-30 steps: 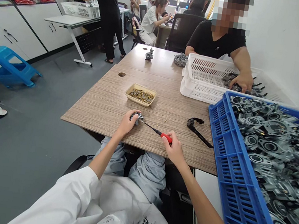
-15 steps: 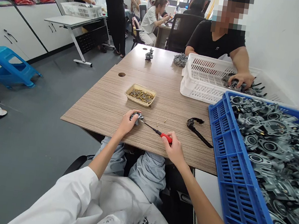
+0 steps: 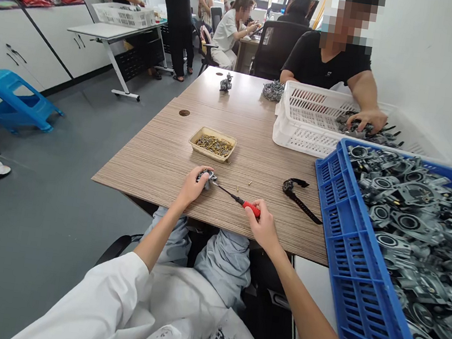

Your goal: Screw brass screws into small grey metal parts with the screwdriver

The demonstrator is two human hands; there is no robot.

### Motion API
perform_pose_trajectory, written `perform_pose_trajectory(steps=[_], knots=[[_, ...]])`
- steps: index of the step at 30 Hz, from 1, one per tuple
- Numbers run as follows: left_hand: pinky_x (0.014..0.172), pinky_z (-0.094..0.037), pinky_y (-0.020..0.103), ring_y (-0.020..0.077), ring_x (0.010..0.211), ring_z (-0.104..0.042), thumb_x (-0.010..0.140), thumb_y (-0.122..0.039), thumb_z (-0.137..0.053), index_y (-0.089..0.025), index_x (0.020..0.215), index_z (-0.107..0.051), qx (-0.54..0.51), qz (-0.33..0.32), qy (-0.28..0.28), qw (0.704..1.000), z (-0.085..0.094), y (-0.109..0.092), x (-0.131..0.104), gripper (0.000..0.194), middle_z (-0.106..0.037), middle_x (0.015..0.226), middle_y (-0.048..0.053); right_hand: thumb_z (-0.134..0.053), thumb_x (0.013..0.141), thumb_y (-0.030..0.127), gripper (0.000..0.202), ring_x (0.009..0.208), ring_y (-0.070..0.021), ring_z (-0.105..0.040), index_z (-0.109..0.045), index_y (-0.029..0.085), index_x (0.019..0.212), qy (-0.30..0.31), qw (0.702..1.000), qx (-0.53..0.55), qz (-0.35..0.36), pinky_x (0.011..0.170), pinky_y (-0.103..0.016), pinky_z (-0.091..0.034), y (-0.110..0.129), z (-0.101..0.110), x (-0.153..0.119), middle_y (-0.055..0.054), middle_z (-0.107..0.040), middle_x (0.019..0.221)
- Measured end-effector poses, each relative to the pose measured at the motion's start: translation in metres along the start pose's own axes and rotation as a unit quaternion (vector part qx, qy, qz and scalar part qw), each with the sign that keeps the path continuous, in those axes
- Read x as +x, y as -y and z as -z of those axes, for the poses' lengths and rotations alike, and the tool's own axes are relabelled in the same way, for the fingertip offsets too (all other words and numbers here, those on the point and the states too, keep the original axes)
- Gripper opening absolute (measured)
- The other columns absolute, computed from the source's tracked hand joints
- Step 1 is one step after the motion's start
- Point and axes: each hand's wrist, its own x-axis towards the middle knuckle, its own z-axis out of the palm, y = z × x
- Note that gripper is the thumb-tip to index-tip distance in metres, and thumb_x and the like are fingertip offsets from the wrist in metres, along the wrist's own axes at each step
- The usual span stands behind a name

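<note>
My left hand (image 3: 193, 187) is closed around a small grey metal part (image 3: 209, 177) at the table's near side. In my right hand (image 3: 263, 225) is the red handle of a screwdriver (image 3: 251, 208); its thin shaft points left, and the tip meets the metal part. Two small brass pieces (image 3: 250, 183) lie on the wooden table (image 3: 149, 147) just above the shaft. Beyond my hands sits a cream tray (image 3: 192, 145) filled with small brass and grey pieces. A black wristwatch (image 3: 288, 186) rests to the right.
A blue crate (image 3: 338, 236) heaped with metal castings stands at the right. Behind it, a person's hand (image 3: 366, 119) reaches into a white basket (image 3: 297, 140). One metal part (image 3: 226, 82) and a bag of parts (image 3: 273, 90) are at the table's far end.
The person's hand in the white basket has shifted slightly right. A standing person in black in the background has moved a little. My hands and the screwdriver look unchanged.
</note>
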Motion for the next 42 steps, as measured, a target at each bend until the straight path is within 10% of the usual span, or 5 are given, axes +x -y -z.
perform_pose_trajectory(steps=[42], knots=[[0.103, -0.051, 0.039, 0.0245, 0.109, -0.067, 0.100, -0.032, -0.048, -0.020, 0.113, -0.074, 0.009, 0.006, -0.002, 1.000, 0.0005, -0.0021, -0.0005, 0.032, -0.076, 0.114, 0.008, -0.053, 0.101, 0.054, 0.029, 0.059, -0.0184, -0.051, -0.051, 0.025, 0.096, -0.001, 1.000, -0.002, 0.004, 0.058, -0.030, -0.036, 0.0047, 0.0006, -0.0002, 0.003, -0.055, 0.068]])
